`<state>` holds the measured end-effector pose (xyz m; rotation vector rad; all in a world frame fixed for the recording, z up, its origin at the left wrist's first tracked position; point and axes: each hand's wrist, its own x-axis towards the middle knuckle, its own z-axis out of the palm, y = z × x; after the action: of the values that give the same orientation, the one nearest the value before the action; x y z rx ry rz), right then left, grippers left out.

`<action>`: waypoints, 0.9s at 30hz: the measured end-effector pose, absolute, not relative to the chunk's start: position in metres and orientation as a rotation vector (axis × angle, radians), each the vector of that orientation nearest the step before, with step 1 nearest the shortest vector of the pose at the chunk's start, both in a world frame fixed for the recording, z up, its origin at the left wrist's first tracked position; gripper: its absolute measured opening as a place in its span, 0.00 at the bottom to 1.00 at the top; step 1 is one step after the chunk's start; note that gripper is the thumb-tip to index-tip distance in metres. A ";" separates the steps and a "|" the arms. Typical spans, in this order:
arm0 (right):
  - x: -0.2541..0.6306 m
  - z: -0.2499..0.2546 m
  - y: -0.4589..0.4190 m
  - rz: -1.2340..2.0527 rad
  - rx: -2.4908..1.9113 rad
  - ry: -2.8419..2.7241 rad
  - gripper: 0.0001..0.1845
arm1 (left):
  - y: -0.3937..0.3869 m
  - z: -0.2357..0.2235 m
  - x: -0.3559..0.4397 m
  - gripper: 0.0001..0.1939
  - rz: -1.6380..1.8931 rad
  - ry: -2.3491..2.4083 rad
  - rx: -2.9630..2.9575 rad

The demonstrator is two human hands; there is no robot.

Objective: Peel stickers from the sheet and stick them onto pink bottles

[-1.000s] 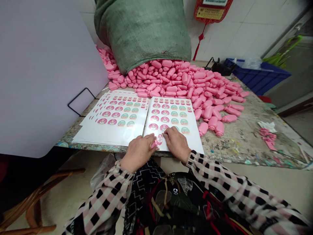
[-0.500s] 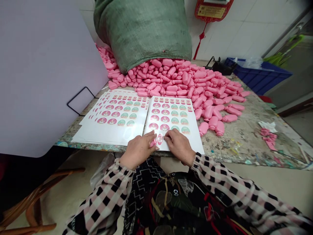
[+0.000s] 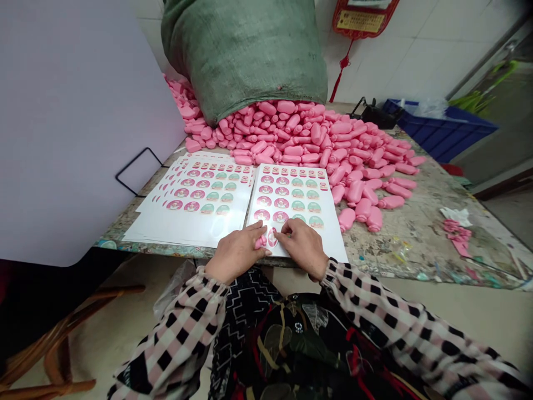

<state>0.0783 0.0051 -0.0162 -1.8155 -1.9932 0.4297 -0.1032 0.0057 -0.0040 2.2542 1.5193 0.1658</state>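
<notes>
My left hand [image 3: 241,247] is closed around a small pink plastic bottle [image 3: 261,242], most of it hidden by the fingers. An oval pink-and-white label [image 3: 272,237] faces up right beside those fingers; whether it lies wholly on the bottle I cannot tell. My right hand [image 3: 303,244] has thumb and forefinger drawn together at the label's right edge, touching it. Both hands rest over the lower part of a white sticker sheet [image 3: 287,203], printed with rows of pink and green labels.
More sticker sheets [image 3: 179,222] lie fanned out on the left. Behind them, a heap of pink bottles [image 3: 291,139] spills from a green sack [image 3: 250,55]. A grey panel [image 3: 83,128] stands at left, and a blue crate [image 3: 441,130] sits at back right.
The right hand's fingers first drew slightly away from the label, then came back against its right edge. My left hand keeps its hold on the bottle, nearly still.
</notes>
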 end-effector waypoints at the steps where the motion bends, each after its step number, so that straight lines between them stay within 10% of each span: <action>1: 0.078 -0.016 0.004 0.415 -1.799 -1.990 0.10 | 0.006 -0.004 -0.103 0.29 0.164 1.516 2.247; 17: 0.101 -0.026 0.005 0.668 -1.642 -1.636 0.14 | -0.017 0.006 -0.106 0.23 0.576 1.578 2.054; 27: 0.101 -0.002 0.000 0.948 -1.359 -1.418 0.16 | -0.033 0.015 -0.076 0.20 1.048 0.742 0.312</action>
<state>0.1005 -0.0003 -0.0020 -1.3586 -1.4185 0.9476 -0.0763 -0.0334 0.0153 0.3121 0.7419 1.0484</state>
